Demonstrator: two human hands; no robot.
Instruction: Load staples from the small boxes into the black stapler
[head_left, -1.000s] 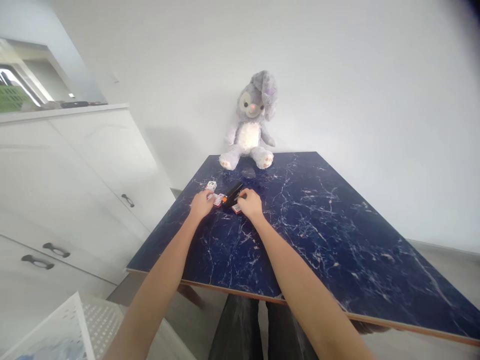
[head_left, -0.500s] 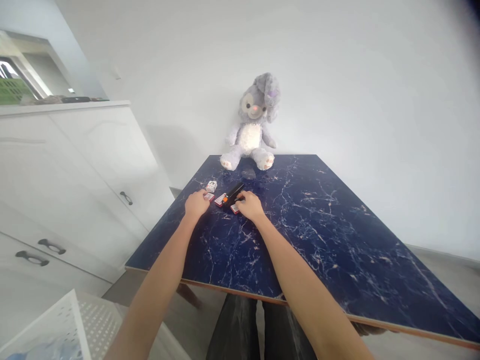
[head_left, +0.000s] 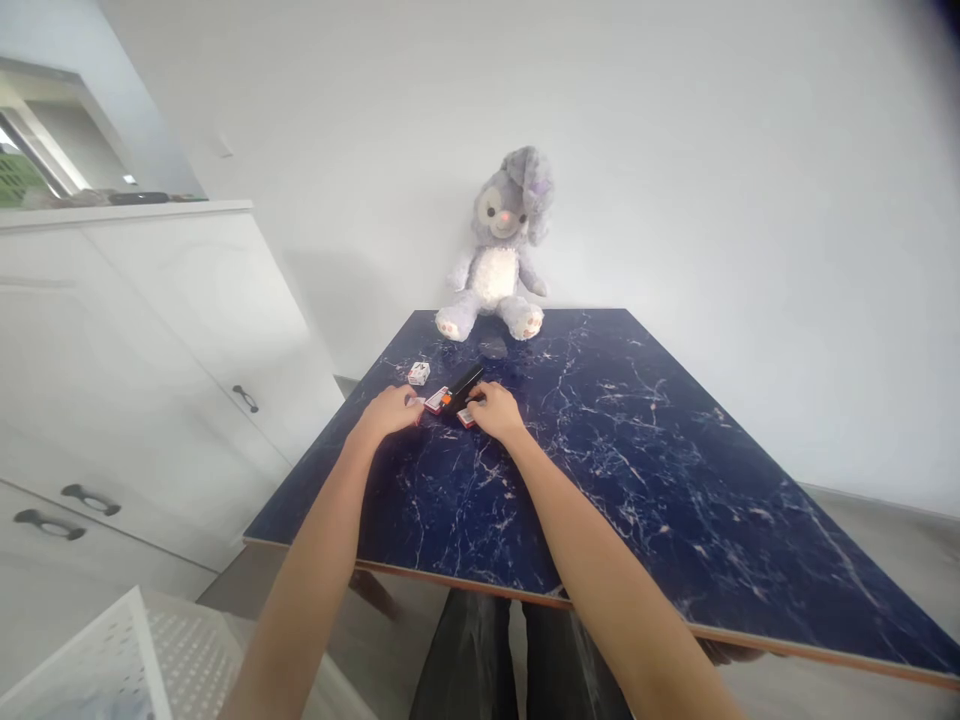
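My left hand [head_left: 390, 410] is closed, its fingertips pinching a small red-and-white box [head_left: 418, 411] that they partly cover. My right hand [head_left: 496, 410] has its thumb and fingers on another red-and-white box [head_left: 466, 416], close against a long black object [head_left: 465, 385] with an orange part at its near end. Between the hands lies a third red-and-white box [head_left: 436, 400], touching or very near the black object. A white box [head_left: 419, 373] with dark print sits just beyond my left hand.
Everything lies on a blue marbled table [head_left: 637, 480]. A grey plush rabbit [head_left: 499, 255] sits at the far edge against the wall, a dark flat thing [head_left: 493, 347] before it. White cabinets [head_left: 150, 350] stand left, with a white perforated basket [head_left: 142, 650] low in front.
My left hand has shifted slightly nearer to me, and the box in its fingers has turned and moved with it. My right hand stays almost in place. The view has swung slightly right.
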